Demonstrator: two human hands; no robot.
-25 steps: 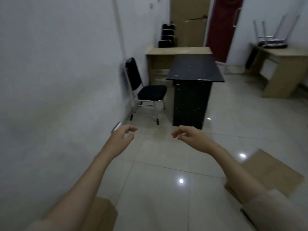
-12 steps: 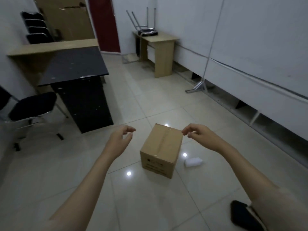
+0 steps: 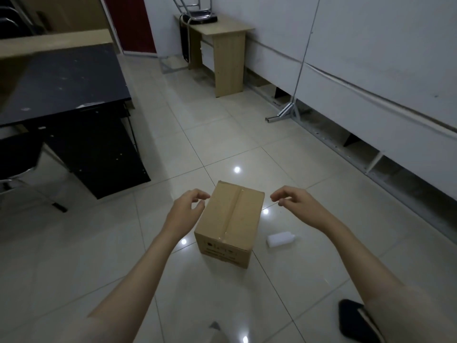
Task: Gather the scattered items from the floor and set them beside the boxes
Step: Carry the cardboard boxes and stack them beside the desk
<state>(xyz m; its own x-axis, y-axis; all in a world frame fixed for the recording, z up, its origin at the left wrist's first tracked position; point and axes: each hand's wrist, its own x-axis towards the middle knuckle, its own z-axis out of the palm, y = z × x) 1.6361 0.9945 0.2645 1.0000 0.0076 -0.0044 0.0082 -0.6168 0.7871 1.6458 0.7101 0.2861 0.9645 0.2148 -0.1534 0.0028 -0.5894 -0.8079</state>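
Glossy pale tiled floor (image 3: 103,246) in a white-walled room. A sealed cardboard box (image 3: 228,225) stands on it at centre; a small white bottle (image 3: 280,239) lies just beside the box's right side. A black flat item (image 3: 353,320) lies near the lower right. Black desk (image 3: 61,90) borders the left, wooden desk (image 3: 220,48) stands beyond. Left hand (image 3: 184,214) and right hand (image 3: 296,203) hover either side of the box, fingers loosely curled, holding nothing.

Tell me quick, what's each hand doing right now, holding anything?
Left hand: open, fingers loosely curled, holding nothing, beside the cardboard box.
Right hand: open, loosely curled, holding nothing.
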